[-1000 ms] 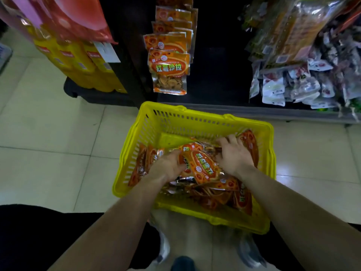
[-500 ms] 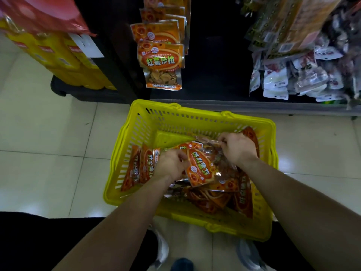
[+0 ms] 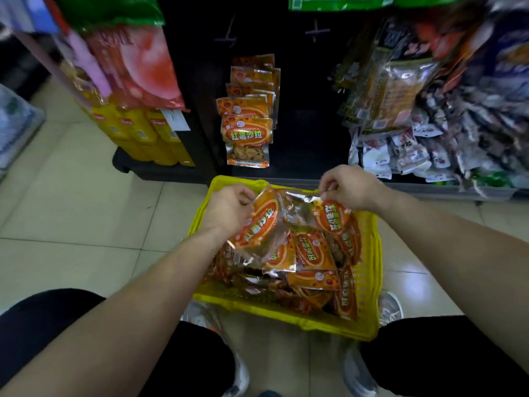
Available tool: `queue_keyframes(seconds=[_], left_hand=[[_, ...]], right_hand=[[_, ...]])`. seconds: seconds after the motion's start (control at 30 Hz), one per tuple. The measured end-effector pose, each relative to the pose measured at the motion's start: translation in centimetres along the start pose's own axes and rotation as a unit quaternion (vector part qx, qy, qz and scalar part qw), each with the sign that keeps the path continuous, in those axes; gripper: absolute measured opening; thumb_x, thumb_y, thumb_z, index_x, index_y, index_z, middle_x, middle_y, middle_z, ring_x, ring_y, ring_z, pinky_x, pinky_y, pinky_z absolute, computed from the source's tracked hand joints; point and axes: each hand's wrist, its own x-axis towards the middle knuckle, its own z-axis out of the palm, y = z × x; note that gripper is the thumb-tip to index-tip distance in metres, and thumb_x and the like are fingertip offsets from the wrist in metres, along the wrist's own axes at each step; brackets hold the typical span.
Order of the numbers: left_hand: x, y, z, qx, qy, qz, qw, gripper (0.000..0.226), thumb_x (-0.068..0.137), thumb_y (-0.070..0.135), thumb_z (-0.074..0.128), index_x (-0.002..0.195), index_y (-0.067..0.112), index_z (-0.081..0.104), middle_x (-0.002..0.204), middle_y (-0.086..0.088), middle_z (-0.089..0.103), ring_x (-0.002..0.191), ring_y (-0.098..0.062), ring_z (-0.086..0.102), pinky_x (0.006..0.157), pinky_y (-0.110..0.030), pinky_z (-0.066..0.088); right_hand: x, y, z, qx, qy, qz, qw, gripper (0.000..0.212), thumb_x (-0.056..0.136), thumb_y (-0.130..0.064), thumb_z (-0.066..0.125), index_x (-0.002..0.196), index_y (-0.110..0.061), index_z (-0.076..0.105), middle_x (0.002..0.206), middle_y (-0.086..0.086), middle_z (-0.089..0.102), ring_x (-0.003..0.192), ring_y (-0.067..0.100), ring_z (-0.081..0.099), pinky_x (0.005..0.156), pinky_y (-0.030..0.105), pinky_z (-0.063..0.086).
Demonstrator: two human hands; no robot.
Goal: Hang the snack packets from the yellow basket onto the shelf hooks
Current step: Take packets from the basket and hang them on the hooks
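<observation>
Now, a packet held in each hand.
Left hand point(image 3: 229, 209) curls round one orange packet point(image 3: 259, 224); right hand point(image 3: 350, 187) pinches a second packet point(image 3: 332, 217) by its top; the yellow basket point(image 3: 369, 282) of packets sits below both.

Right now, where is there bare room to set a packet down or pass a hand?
Free: floor tiles left of the yellow basket; dark shelf gap between the hanging orange packets and the white packets. Crowded: basket interior, right-hand shelf.
</observation>
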Motion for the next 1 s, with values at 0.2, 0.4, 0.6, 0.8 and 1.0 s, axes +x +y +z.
queue_keyframes(seconds=[0.2, 0.4, 0.6, 0.8, 1.0], left_hand=[[-3.5, 3.9, -6.1, 0.019, 0.030, 0.082, 0.996, 0.012, 0.086, 0.010, 0.075, 0.089, 0.022, 0.073, 0.086, 0.004, 0.074, 0.077, -0.001, 0.068, 0.052, -0.004, 0.045], [-6.2, 5.6, -8.0, -0.033, 0.065, 0.093, 0.993, 0.010, 0.087, 0.018, 0.076, 0.092, 0.026, 0.074, 0.084, 0.011, 0.072, 0.081, -0.001, 0.067, 0.066, -0.018, 0.051], [-6.8, 6.6, -5.9, -0.097, 0.061, 0.091, 0.989, 0.009, 0.086, 0.019, 0.077, 0.091, 0.025, 0.073, 0.085, 0.008, 0.073, 0.084, -0.005, 0.068, 0.076, -0.026, 0.054], [-5.5, 7.0, -5.5, -0.142, 0.060, 0.084, 0.984, 0.014, 0.088, 0.014, 0.074, 0.096, 0.023, 0.066, 0.086, 0.001, 0.074, 0.085, -0.014, 0.071, 0.080, -0.039, 0.059], [-3.9, 7.0, -5.6, -0.069, 0.047, 0.115, 0.990, 0.019, 0.092, 0.014, 0.069, 0.088, 0.032, 0.074, 0.094, 0.017, 0.071, 0.092, -0.005, 0.068, 0.086, -0.037, 0.059]], right_hand=[[-4.4, -4.8, -7.2, -0.091, 0.001, -0.033, 0.995, 0.007, 0.082, -0.027, 0.074, 0.078, -0.029, 0.069, 0.075, -0.014, 0.068, 0.078, 0.009, 0.065, 0.071, 0.034, 0.056], [-7.9, -7.1, -8.0, -0.155, 0.016, -0.034, 0.987, 0.010, 0.084, -0.032, 0.070, 0.075, -0.031, 0.065, 0.078, -0.014, 0.067, 0.082, 0.013, 0.064, 0.060, 0.029, 0.046], [-7.1, -9.2, -6.6, -0.111, 0.027, -0.032, 0.993, 0.012, 0.082, -0.021, 0.068, 0.072, -0.025, 0.064, 0.075, -0.007, 0.068, 0.077, 0.019, 0.065, 0.063, 0.033, 0.054], [-4.9, -9.0, -6.7, -0.001, 0.065, -0.037, 0.997, 0.015, 0.083, -0.029, 0.077, 0.085, -0.029, 0.062, 0.080, -0.010, 0.064, 0.076, 0.012, 0.063, 0.062, 0.030, 0.051], [-3.1, -9.6, -6.7, -0.015, 0.045, -0.067, 0.997, 0.012, 0.086, -0.024, 0.073, 0.077, -0.027, 0.066, 0.072, -0.012, 0.065, 0.074, 0.008, 0.065, 0.070, 0.035, 0.060]])
